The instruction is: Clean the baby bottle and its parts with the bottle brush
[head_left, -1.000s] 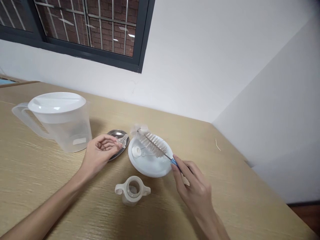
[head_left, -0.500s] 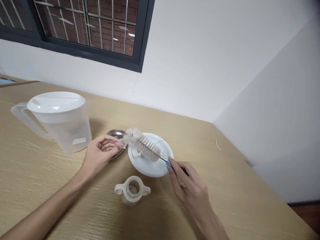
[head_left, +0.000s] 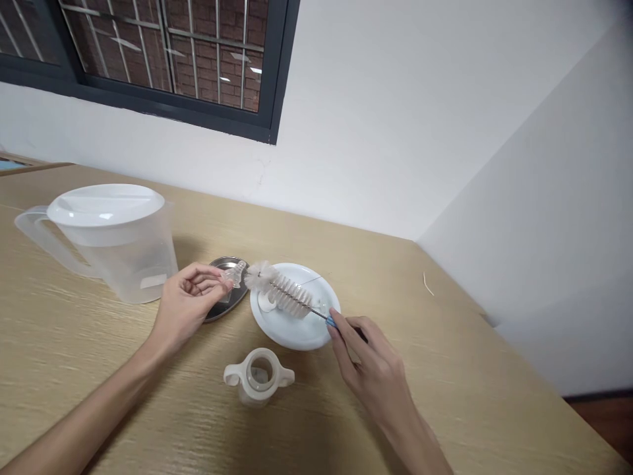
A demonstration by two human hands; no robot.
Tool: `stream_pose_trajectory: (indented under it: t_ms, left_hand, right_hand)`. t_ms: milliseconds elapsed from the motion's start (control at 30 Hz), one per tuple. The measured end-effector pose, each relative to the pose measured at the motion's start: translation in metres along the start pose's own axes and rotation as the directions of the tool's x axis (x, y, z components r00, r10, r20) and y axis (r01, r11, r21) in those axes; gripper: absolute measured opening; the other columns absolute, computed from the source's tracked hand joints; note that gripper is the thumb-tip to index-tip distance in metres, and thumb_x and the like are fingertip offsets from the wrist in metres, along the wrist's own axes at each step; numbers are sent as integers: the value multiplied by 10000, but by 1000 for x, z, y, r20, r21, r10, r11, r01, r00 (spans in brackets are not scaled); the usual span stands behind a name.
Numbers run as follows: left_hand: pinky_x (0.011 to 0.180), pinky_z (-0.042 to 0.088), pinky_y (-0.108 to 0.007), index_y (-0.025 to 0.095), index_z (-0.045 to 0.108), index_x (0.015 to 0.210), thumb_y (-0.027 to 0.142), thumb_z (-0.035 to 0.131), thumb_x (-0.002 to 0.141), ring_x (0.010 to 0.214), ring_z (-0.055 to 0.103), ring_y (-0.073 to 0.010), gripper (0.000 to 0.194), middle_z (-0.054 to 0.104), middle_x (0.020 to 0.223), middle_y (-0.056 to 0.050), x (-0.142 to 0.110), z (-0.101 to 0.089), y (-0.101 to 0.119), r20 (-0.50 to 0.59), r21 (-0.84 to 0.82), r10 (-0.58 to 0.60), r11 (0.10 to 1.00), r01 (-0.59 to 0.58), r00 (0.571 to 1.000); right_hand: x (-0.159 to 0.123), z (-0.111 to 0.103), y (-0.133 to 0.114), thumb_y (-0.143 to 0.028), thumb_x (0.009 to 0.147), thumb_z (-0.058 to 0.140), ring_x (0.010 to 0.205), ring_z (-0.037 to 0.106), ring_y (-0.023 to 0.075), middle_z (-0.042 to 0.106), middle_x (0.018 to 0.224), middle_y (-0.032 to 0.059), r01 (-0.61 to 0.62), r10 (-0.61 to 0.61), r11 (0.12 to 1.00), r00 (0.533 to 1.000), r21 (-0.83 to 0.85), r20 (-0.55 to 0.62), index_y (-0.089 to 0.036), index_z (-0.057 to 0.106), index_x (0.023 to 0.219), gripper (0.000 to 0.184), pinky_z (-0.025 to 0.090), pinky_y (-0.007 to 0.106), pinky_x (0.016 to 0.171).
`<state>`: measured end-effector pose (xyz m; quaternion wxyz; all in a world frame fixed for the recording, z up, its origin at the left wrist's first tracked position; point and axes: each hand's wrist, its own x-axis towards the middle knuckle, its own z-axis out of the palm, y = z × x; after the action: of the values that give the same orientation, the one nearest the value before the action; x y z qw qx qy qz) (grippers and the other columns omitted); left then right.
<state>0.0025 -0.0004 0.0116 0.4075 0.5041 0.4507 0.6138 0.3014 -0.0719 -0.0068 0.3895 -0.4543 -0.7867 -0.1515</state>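
Note:
In my left hand (head_left: pixel 195 290) a clear silicone bottle teat (head_left: pixel 235 273) is pinched between thumb and fingers, above a small steel dish (head_left: pixel 217 313). My right hand (head_left: pixel 368 353) grips the blue handle of a bottle brush (head_left: pixel 287 291). The brush's white bristles hang over a white plate (head_left: pixel 297 340), their tip close beside the teat; whether they touch I cannot tell. On the plate lies a small white round piece (head_left: pixel 266 301) and something clear, partly hidden by the brush. Between my forearms stands a baby bottle (head_left: pixel 258 376) with two handles and an uncovered mouth.
A translucent pitcher (head_left: pixel 116 247) with a white lid stands to the left, near my left hand. A thin pale strip (head_left: pixel 428 284) lies on the wooden table (head_left: pixel 475 389) at right. Behind the table rise a white wall (head_left: pixel 366 132) and a barred window (head_left: pixel 173 53).
My left hand has drawn slightly left and turned, so the teat shows more fully and sits apart from the bristle tip. The brush stays almost where it was. The view has shifted slightly.

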Motion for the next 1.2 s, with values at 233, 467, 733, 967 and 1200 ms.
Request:
stream_pose_trajectory:
  t_ms: [233, 467, 733, 967, 1200]
  left_hand:
    - [642, 529, -192, 163, 683, 822, 233, 879, 643, 674, 661, -111, 274, 725, 756, -19, 1, 0, 1, 12, -5, -3, 1000, 3, 1000]
    - [658, 530, -179, 163, 676, 816, 192, 852, 640, 683, 671, -105, 251, 737, 738, -18, -2, 5, 4, 27, -2, -22, 1000, 22, 999]
    - [638, 530, -206, 162, 660, 790, 164, 823, 616, 656, 665, -117, 239, 718, 706, -12, -6, 11, 8, 1, 48, 28, 998, -28, 1000]
    - [655, 540, -218, 165, 660, 794, 190, 828, 621, 674, 670, -126, 242, 726, 743, -28, -5, 9, 5, -18, 63, 43, 997, -42, 999]
    - [654, 568, -250, 182, 652, 790, 247, 844, 634, 671, 686, -152, 255, 723, 742, -30, -3, 5, 7, -33, 85, 85, 993, -82, 996]
  right_hand:
    - [4, -2, -2, -66, 897, 634, 789, 616, 135, 639, 937, 62, -26, 30, 999, 995, 42, -92, -162, 616, 1300, 414, 506, 265, 705]
    - [4, -2, -10, -23, 886, 631, 790, 610, 129, 639, 941, 63, -1, 12, 995, 995, 104, -101, -167, 607, 1312, 451, 497, 255, 687]
    - [1, 1, -10, -68, 914, 618, 752, 594, 127, 618, 921, 62, 4, -2, 1000, 999, 31, -45, -154, 580, 1348, 445, 491, 260, 677]
    - [-1, 2, -7, -113, 941, 593, 740, 596, 129, 623, 913, 63, -11, 11, 1000, 1000, 9, -27, -178, 577, 1348, 412, 490, 258, 664]
    - [-1, 6, -3, -140, 960, 564, 716, 584, 138, 619, 856, 52, -38, 37, 999, 999, -18, -15, -183, 600, 1308, 352, 481, 268, 637]
